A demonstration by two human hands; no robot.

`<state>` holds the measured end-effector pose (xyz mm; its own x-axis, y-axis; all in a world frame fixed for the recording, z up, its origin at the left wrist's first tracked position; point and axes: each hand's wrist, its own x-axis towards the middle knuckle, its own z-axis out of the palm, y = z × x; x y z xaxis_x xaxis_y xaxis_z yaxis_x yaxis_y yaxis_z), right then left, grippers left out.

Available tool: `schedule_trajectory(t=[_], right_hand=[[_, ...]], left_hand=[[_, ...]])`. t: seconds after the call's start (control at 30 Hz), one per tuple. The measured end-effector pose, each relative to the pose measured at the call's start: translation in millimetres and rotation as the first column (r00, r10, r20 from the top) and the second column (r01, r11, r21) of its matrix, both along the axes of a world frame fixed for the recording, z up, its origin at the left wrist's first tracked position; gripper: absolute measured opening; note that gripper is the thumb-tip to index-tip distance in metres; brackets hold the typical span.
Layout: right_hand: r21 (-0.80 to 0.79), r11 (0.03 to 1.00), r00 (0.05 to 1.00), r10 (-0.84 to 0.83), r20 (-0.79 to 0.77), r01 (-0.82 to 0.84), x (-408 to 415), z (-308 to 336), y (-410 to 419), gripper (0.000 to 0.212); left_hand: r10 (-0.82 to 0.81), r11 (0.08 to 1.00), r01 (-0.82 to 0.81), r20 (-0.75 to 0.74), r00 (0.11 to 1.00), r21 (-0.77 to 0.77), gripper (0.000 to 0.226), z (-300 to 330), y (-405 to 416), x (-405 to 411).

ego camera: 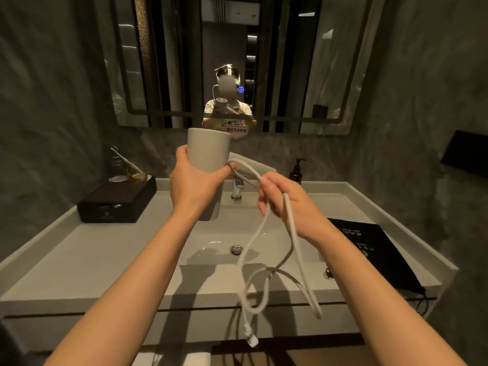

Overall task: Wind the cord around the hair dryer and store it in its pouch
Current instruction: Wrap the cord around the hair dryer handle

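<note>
Hands [194, 180] [286, 199] hold smooth cylindrical dryer [207, 151], looped cord [266, 260].

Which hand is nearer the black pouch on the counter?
Right. The right hand, holding the cord, is up and left of the pouch; the left hand grips the dryer farther left.

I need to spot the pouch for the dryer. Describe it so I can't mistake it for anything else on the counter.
Start at the white sink basin and go right along the counter. The pouch lies flat there: black fabric with small gold print, its drawstring hanging over the front edge. The other dark item, a box, is rigid and sits to the left.
</note>
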<state>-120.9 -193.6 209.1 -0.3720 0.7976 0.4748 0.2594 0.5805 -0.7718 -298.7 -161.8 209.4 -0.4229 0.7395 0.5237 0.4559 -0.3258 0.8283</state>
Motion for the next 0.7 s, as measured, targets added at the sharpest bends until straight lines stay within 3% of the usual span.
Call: schedule_trajectory(t=[0.13,0.27,0.4,0.5,0.53,0.6,0.63,0.7], right_hand=[[-0.035,0.996,0.994,-0.079,-0.079,0.076,4,14,18,0.029],[0.219,0.934,0.934,-0.319,0.160,0.281,20,38,33,0.024],[0.259,0.939,0.903,-0.302,0.306,0.227,36,48,38,0.016],[0.255,0.948,0.911,-0.269,0.312,0.193,35,44,43,0.027],[0.214,0.953,0.930,-0.266,0.254,0.214,32,38,44,0.032],[-0.097,0.970,0.974,-0.218,0.055,0.222,34,8,51,0.030],[-0.270,0.945,0.980,-0.198,-0.018,0.186,32,-6,51,0.022],[-0.381,0.917,0.989,-0.141,-0.035,0.117,27,-32,62,0.013]], left_hand=[[-0.172,0.981,0.171,-0.002,0.985,-0.093,0.074,-2,-1,-11],[-0.375,0.905,0.388,0.108,0.921,-0.172,0.062,0,-13,-17],[-0.539,0.785,0.574,0.199,0.819,-0.235,0.060,4,-24,-25],[-0.610,0.700,0.686,0.331,0.720,-0.202,0.056,-1,-26,-25],[-0.627,0.667,0.728,0.407,0.664,-0.160,0.051,-2,-26,-21],[-0.628,0.626,0.777,0.547,0.553,-0.066,0.026,-2,-26,-11],[-0.606,0.629,0.777,0.605,0.516,-0.032,0.014,-2,-24,-6],[-0.544,0.677,0.736,0.678,0.494,0.006,0.012,0,-19,3]])
